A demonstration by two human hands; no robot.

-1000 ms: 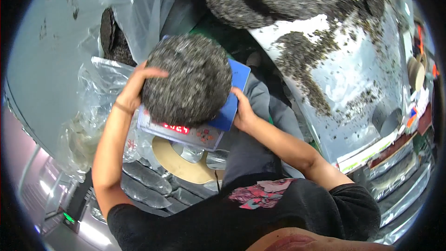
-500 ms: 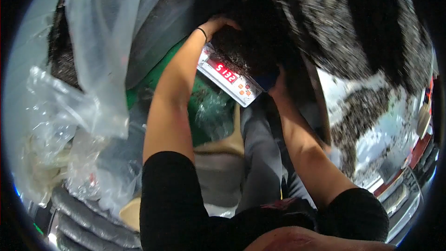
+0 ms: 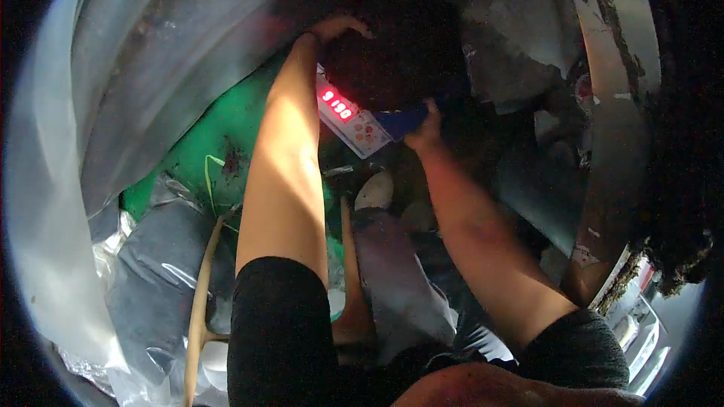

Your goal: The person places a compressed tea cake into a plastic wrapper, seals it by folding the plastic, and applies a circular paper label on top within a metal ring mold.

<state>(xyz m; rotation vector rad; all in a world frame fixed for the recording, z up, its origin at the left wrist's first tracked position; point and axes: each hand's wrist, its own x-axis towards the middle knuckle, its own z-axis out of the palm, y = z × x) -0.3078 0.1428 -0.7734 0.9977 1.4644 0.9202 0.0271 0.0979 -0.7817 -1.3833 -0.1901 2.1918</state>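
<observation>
A blue tub [image 3: 398, 122], mostly hidden by shadow and by a heap of dark, crumbly material [image 3: 388, 68], rests on or just over a white digital scale [image 3: 362, 139] with a lit red display. My right hand [image 3: 427, 128] is closed on the tub's near right corner, thumb up along the edge. At the far left of the heap, my left hand [image 3: 341, 28] curves round the tub's side with its thumb laid inward. The left fingers and the rim beneath them are dim and partly hidden.
Translucent plastic sheeting [image 3: 162, 38] hangs at the left above a green surface [image 3: 188, 136]. A tan stool or chair frame [image 3: 200, 294] stands near my left arm, beside a dark plastic-wrapped bundle [image 3: 162, 271]. More crumbly dark matter [image 3: 682, 256] lies at the right edge.
The view has shifted and grown darker, with the heaped surface at right largely out of sight. The scale's red reading differs. Both hands stay at the tub.
</observation>
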